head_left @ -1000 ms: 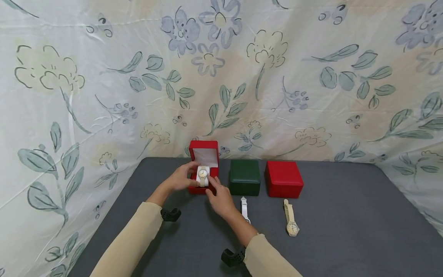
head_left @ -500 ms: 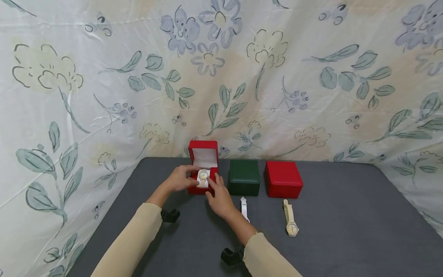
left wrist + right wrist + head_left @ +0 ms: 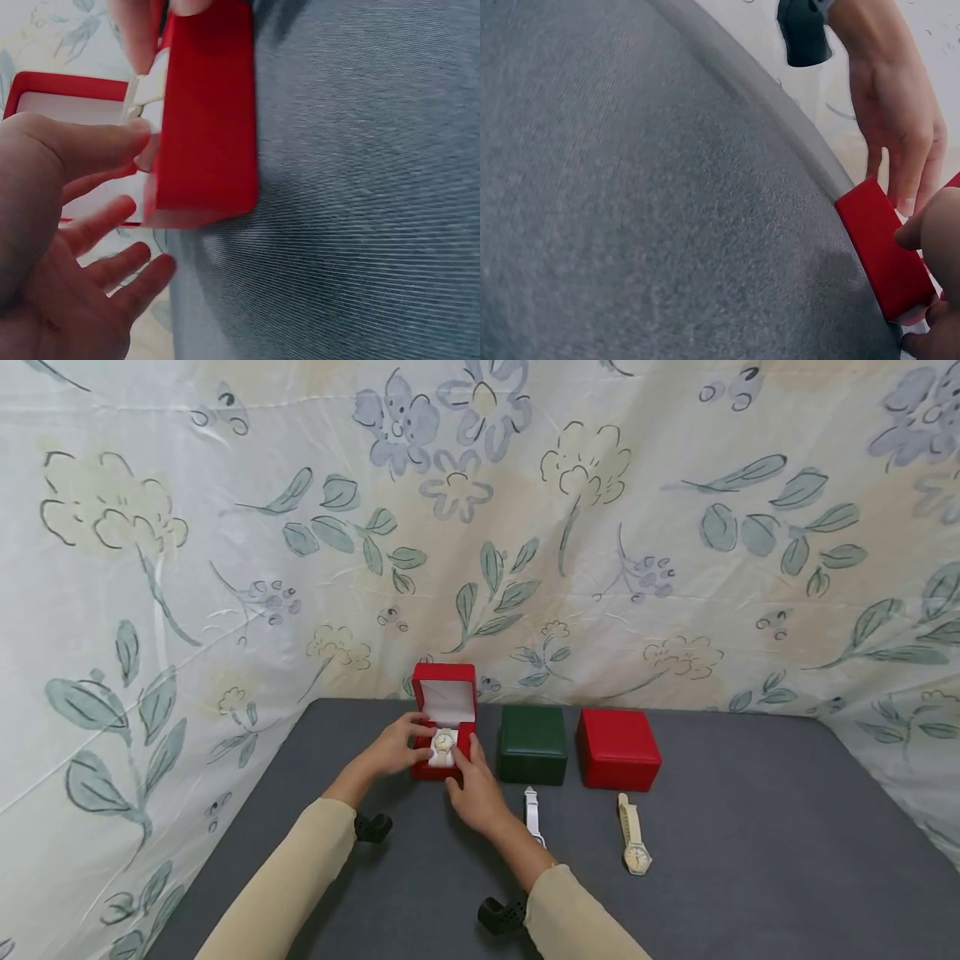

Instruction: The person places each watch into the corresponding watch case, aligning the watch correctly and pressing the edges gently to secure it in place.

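Note:
A red watch box (image 3: 444,672) stands at the back left with its lid raised and white lining showing. In it sits a white watch cushion (image 3: 453,757) wrapped by a cream-strapped watch (image 3: 444,741) with a round pale dial. My left hand (image 3: 392,747) pinches the cushion's left side between thumb and index finger; its other fingers hang loose in the left wrist view. From the front right my right hand (image 3: 480,792) reaches over the box, its extended fingers touching the cushion and the box's right side. The right wrist view shows only part of that hand.
A closed green box (image 3: 532,745) and a closed red box (image 3: 618,749) stand to the right. A white watch (image 3: 532,814), partly behind my right forearm, and a cream watch (image 3: 634,835) lie in front of them. Floral cloth (image 3: 585,568) hangs behind the dark grey table (image 3: 750,843).
The cushion with its watch has shifted slightly right and settled into the box. Both hands stay around it, with only small finger movements. The other boxes and watches have not moved.

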{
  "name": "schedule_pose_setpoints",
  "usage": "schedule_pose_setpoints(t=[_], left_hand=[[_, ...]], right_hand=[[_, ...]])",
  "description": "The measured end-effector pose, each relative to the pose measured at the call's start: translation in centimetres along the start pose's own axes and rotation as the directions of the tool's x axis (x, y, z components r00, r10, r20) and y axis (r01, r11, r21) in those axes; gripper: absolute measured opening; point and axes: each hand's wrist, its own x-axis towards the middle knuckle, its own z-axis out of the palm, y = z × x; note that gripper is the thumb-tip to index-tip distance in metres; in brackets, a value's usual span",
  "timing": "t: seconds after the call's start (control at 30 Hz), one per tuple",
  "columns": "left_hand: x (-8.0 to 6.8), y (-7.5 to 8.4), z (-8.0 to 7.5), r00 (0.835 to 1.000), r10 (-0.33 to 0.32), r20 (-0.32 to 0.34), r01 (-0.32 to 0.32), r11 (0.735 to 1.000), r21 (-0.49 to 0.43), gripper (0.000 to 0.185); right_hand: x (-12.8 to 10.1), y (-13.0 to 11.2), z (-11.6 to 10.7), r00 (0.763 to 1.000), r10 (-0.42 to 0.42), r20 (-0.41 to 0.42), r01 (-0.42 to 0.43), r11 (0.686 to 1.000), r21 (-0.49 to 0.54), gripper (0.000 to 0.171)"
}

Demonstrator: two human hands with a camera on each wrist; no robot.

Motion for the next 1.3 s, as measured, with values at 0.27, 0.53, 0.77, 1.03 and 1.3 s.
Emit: schedule_pose_setpoints(t=[0.27,0.53,0.77,1.03,1.3], left_hand=[[-0.5,-0.4,0.0,0.997,-0.056,-0.055,0.053,0.997,-0.060,0.047],[0.5,0.2,-1.6,0.951,-0.265,-0.159,0.211,0.932,-0.295,0.037],[2.3,1.6,-3.4,0.906,-0.404,-0.123,0.299,0.820,-0.488,0.058],[3.8,2.6,-4.4,0.917,-0.393,-0.071,0.290,0.779,-0.556,0.070],[4.8,2.5,-4.4,0.917,-0.397,-0.026,0.324,0.783,-0.531,0.074]], right_hand=[[0.2,0.5,0.2,0.992,0.027,-0.124,-0.012,0.992,0.123,0.054],[0.7,0.9,0.0,0.987,0.066,-0.149,-0.042,0.986,0.159,0.071],[1.0,0.9,-0.3,0.985,0.123,-0.123,-0.101,0.980,0.171,0.070],[1.2,1.1,-0.3,0.986,0.131,-0.106,-0.111,0.978,0.176,0.069],[1.2,1.2,-0.3,0.985,0.142,-0.102,-0.124,0.978,0.166,0.068]])
